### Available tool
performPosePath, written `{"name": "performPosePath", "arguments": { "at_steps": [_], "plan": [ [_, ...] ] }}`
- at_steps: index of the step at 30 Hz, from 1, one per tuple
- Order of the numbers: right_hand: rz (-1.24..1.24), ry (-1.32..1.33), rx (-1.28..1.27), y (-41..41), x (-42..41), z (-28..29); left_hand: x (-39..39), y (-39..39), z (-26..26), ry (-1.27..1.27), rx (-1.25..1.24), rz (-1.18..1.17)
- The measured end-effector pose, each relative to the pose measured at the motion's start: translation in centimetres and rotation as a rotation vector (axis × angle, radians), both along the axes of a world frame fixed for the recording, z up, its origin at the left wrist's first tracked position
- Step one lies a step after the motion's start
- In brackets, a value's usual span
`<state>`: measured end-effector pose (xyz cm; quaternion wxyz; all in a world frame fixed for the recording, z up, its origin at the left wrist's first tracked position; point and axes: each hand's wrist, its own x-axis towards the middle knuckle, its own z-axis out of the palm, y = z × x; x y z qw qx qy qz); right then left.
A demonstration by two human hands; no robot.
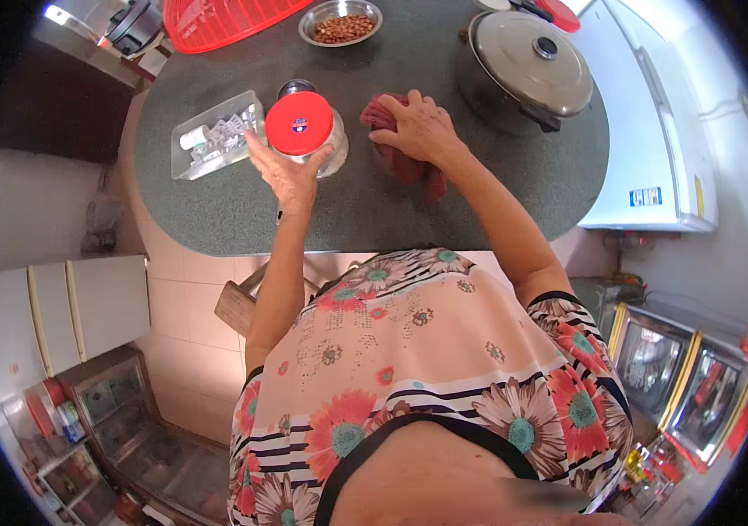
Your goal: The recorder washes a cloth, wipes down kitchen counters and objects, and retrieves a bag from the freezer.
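A clear plastic jar with a red lid (299, 123) stands on the dark speckled table (360, 223). Against its near left side rests my left hand (291, 174), thumb and fingers spread around it. To the right, my right hand (420, 128) grips a bunched dark red cloth (383, 113), part of which trails towards the table's near edge. Left of the jar lies a clear plastic tray (218, 169) holding blister packs and a white bottle (194, 137). Just behind the jar is a small dark round object (297, 87), partly hidden.
A lidded pot (530, 66) stands on the table's right side. At the back are a metal bowl of nuts or beans (341, 41) and a red plastic mesh basket (232, 23). A white refrigerator (637, 131) stands beyond the right edge; a wooden stool (236, 309) is below the near edge.
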<state>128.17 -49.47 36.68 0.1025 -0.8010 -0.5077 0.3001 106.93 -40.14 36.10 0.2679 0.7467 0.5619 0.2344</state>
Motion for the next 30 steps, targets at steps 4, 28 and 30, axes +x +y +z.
{"name": "performPosePath", "arguments": {
  "at_steps": [4,28,30],
  "plan": [
    [-0.063,0.012,0.007,1.0,0.6,-1.6,-1.0,-4.0,2.3,-0.152,0.102,-0.224],
    [-0.238,0.780,0.337,-1.8,-0.7,2.1,0.3,-5.9,-2.7,-0.218,-0.445,-0.457],
    [0.502,-0.099,0.350,-1.7,-3.7,1.4,-0.7,-6.4,-5.8,-0.058,-0.141,-0.631]
  ]
}}
